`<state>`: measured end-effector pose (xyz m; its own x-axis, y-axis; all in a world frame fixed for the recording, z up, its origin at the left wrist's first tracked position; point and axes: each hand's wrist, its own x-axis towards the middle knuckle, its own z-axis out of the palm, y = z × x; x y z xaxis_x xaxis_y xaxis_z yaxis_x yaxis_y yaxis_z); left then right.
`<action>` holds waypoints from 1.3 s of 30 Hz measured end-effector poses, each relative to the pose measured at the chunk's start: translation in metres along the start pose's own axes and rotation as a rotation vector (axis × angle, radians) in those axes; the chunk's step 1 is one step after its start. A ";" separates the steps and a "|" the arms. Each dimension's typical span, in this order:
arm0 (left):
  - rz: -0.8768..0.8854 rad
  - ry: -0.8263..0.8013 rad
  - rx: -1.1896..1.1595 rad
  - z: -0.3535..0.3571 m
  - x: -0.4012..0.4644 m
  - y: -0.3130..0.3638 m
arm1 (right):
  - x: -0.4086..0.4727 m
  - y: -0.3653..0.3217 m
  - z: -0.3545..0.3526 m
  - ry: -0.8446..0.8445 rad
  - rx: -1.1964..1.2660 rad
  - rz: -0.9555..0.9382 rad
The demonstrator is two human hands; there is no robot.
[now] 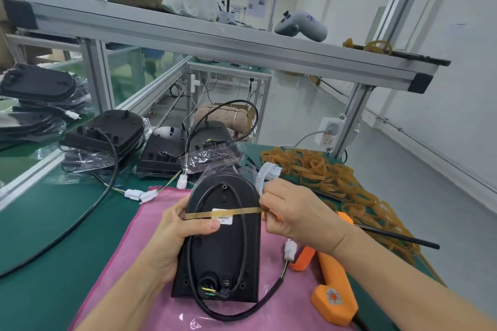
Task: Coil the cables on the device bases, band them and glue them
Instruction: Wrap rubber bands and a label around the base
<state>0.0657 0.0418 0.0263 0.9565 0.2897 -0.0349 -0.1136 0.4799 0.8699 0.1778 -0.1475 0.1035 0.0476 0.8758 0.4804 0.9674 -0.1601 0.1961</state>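
Base (223, 244) at lower centre, gripped by left hand (172, 234) while right hand (290, 212) pinches the stretched band (236, 212) across the cable (243, 236); a slipped pinch could snap it off, freeing the coil.

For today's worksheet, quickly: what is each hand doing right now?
Left hand: holds the device base, thumb on the rubber band.
Right hand: pinches the rubber band's end.

Your left hand (177, 234) hides the base's (223, 255) nine o'clock edge. The label's (222, 216) print is too small to read. The glue gun's (333, 287) cord runs off at six o'clock.
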 end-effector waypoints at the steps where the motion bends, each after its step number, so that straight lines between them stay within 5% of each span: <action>1: 0.003 0.003 -0.006 0.000 0.000 0.000 | -0.004 -0.001 0.002 -0.013 0.019 0.013; 13: -0.029 0.051 0.094 -0.006 0.013 -0.006 | -0.025 -0.004 0.031 -0.106 0.304 0.274; 16: -0.067 0.063 0.120 -0.009 0.018 -0.007 | -0.031 0.013 0.029 -0.110 0.433 0.503; 18: -0.101 0.083 0.152 -0.013 0.021 -0.008 | -0.043 0.037 0.020 -0.095 0.302 0.741; 23: -0.189 0.136 0.165 -0.019 0.027 -0.010 | -0.097 0.086 -0.006 -0.657 -0.165 1.253; 26: -0.252 0.134 0.177 -0.020 0.029 -0.009 | -0.120 0.085 -0.003 -0.828 -0.177 1.291; 30: -0.296 0.150 0.186 -0.020 0.028 -0.007 | -0.127 0.081 -0.001 -0.853 -0.192 1.191; 35: -0.321 0.161 0.150 -0.020 0.025 -0.006 | -0.133 0.083 -0.012 -0.627 0.018 1.276; 39: -0.355 0.214 0.132 -0.017 0.027 -0.005 | -0.117 0.066 -0.024 -0.091 0.835 1.460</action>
<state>0.0873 0.0615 0.0126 0.8511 0.2979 -0.4324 0.2607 0.4750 0.8405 0.2306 -0.2718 0.0803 0.9443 0.2494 -0.2148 -0.0395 -0.5619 -0.8262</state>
